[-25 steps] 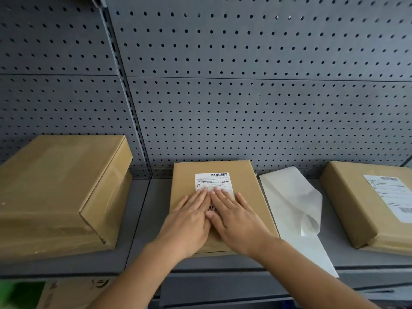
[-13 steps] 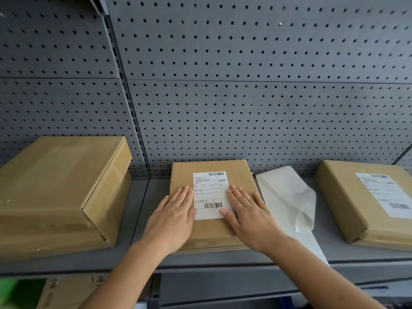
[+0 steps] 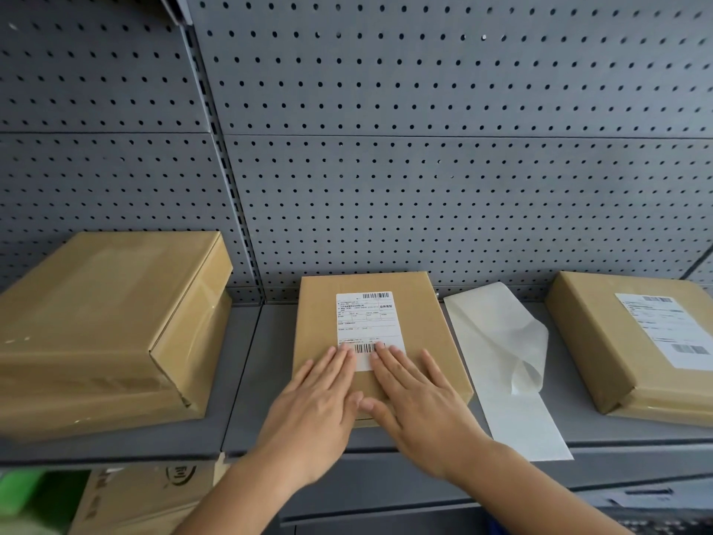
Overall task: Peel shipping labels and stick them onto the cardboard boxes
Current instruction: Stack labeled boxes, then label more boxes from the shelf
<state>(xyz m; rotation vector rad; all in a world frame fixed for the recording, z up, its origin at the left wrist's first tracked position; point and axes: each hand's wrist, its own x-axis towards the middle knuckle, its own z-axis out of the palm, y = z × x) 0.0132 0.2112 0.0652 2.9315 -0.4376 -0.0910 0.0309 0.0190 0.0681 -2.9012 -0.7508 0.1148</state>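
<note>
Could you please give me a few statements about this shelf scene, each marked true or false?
1. The left hand and the right hand lie flat on the middle box, fingertips on its label. True.
2. The left box carries a label. False: its visible top is bare.
3. A curled backing sheet lies on the shelf, right of the middle box. True.
4. The right box is unlabelled. False: a second label sits on its top.
</note>
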